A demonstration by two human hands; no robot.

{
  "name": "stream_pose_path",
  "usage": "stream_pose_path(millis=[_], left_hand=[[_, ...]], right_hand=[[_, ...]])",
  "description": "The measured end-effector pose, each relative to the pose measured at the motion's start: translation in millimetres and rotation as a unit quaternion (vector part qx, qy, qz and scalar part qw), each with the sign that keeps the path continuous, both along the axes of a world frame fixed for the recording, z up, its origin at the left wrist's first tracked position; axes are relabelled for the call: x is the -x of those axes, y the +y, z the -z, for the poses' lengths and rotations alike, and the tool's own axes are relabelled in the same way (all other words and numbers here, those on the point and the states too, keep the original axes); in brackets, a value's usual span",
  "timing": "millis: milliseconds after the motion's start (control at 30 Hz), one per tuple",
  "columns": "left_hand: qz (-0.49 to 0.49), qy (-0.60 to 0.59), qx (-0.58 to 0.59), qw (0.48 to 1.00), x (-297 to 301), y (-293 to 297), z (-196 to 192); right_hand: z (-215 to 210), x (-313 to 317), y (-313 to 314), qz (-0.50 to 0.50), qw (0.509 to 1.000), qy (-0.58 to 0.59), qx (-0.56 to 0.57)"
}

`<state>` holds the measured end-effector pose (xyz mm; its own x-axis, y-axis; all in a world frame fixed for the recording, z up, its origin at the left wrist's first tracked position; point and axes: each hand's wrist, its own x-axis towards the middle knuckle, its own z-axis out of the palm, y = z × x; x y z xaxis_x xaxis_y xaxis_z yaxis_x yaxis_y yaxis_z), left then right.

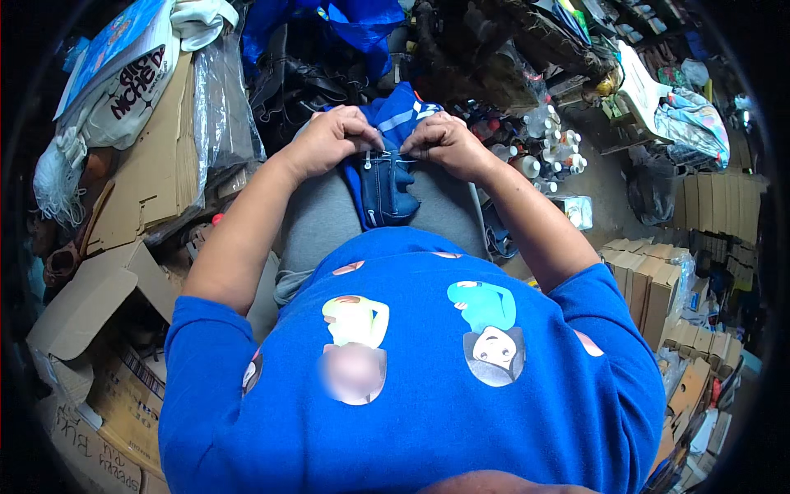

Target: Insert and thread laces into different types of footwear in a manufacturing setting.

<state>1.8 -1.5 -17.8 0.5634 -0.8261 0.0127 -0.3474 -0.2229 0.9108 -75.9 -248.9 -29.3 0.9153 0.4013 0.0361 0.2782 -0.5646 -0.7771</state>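
Person seated, viewed from above; dark navy-blue shoe with pale stitching [387, 191] rests on the lap, between the thighs of light grey trousers [317, 226], on a bright blue cloth with white stripes [401, 115] that shows past its far end and along its left edge. Long axis of the shoe runs fore and aft, away from the belly, close to upright in view; rounded near end points at the wearer's blue printed T-shirt [411, 329], far end lies under the fingers. Which end is the toe, cannot tell. Left hand [336, 142] narrow, thumb and fingertips pinched on a thin white lace [387, 154] at the shoe's far end, left side; right hand [447, 146] likewise narrow, pinching the lace on the right side. Fingertips of the two hands near each other, apart, lace crossing the shoe between them. Around: flat brown cardboard sheets [169, 136] to the left, open brown cardboard box [86, 300] lower left, crumpled blue plastic bag [362, 33] beyond the lap, cluster of white bottles [559, 148] on the right, row of upright brown cartons [646, 284] lower right
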Motion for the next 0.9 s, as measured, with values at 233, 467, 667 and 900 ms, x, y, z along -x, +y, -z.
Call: stream_pose_path(millis=[233,467,667,900], left_hand=[[-0.055,-0.170,-0.067,0.982,16,11,-16],[-0.088,-0.182,-0.052,0.978,30,-2,-14],[-0.168,-0.110,-0.017,0.979,45,9,-21],[-0.236,-0.151,-0.027,0.960,51,18,-12]], right_hand=[[-6,11,-4,0.030,0.999,0.012,-0.029],[-3,16,-1,0.045,0.999,0.001,-0.025],[-15,22,-3,0.119,0.986,0.074,-0.095],[-13,27,-2,0.155,0.988,0.013,-0.022]])
